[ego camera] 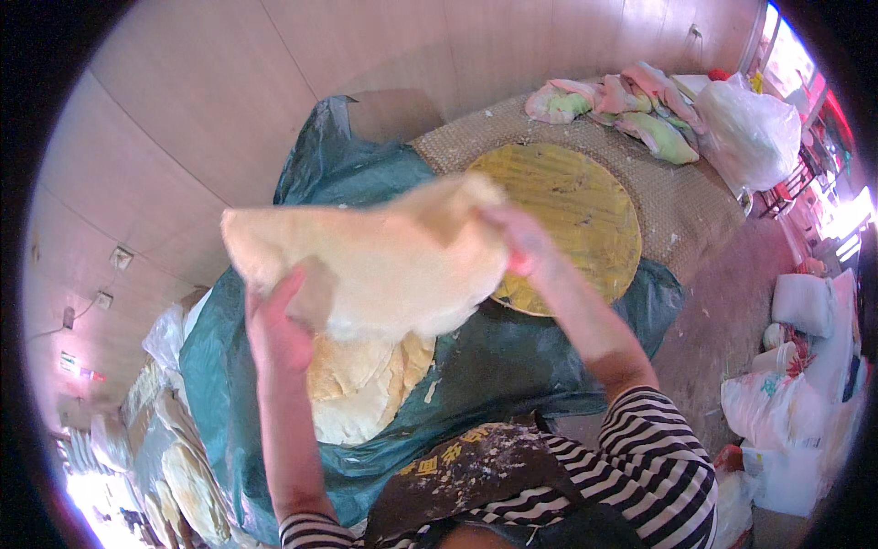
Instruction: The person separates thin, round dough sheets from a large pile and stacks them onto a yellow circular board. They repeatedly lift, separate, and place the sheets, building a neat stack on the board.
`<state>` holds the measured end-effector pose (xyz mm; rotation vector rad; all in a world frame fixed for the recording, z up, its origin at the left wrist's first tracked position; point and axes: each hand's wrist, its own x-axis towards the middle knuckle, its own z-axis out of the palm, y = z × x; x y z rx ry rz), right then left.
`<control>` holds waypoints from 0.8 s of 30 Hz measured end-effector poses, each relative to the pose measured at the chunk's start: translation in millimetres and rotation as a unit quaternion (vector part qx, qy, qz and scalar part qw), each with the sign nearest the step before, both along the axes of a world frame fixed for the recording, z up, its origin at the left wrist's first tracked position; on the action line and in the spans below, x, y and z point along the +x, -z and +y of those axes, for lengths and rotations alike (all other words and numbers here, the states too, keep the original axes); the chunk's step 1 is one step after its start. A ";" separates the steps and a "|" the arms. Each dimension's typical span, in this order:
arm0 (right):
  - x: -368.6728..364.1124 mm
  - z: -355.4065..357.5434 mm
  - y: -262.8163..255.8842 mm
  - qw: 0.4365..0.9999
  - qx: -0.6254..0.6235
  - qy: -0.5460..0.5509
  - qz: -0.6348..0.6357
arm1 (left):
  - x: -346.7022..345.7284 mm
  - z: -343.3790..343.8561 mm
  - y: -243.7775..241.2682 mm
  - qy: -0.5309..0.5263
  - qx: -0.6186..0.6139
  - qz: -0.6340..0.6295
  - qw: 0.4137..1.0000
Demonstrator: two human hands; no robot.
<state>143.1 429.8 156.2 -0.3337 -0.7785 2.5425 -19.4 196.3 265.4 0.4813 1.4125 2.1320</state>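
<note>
A large pale flatbread point(384, 267) is raised in front of me, bent and somewhat blurred. My left hand point(280, 322) grips its near left edge, with the thumb on top. At the right end my right hand point(518, 240) pinches the rim, its fingers partly hidden. Below the raised bread, more flatbreads point(363, 398) lie stacked on a dark green plastic sheet point(494, 357). A round yellow board point(569, 226), streaked and worn, lies to the right beyond my right hand, and my forearm crosses its near edge.
The board rests on a woven mat point(686, 213). Crumpled pink and green cloths point(617, 103) and a clear plastic bag point(748, 130) lie at its far end. White bags point(775, 408) stand at the right. More flatbreads point(192, 487) lie at lower left. A wall point(206, 123) rises behind.
</note>
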 end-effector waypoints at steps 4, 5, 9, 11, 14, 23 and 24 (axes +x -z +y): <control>88.0 84.6 -10.2 0.893 0.395 0.171 -0.134 | 19.2 71.2 52.5 0.097 0.062 -0.111 0.987; 111.2 96.6 -4.8 0.888 0.380 0.202 -0.164 | 32.3 93.6 71.0 0.130 0.048 -0.157 0.978; 179.2 141.1 63.4 0.941 0.122 0.232 -0.213 | 85.7 161.7 185.2 0.231 0.065 -0.290 0.926; 230.2 162.1 128.6 0.895 0.242 0.236 -0.292 | 109.9 164.0 210.2 0.223 -0.104 -0.323 0.914; 248.7 161.6 153.3 0.863 0.244 0.264 -0.354 | 105.6 116.6 225.6 0.234 -0.096 -0.308 0.917; 128.8 84.5 68.9 0.502 0.660 0.442 -0.342 | -99.4 -118.2 303.0 -0.443 -0.358 0.177 0.803; 97.5 50.3 50.4 0.531 0.663 0.375 -0.370 | -122.0 -142.5 319.8 -0.492 -0.370 0.147 0.774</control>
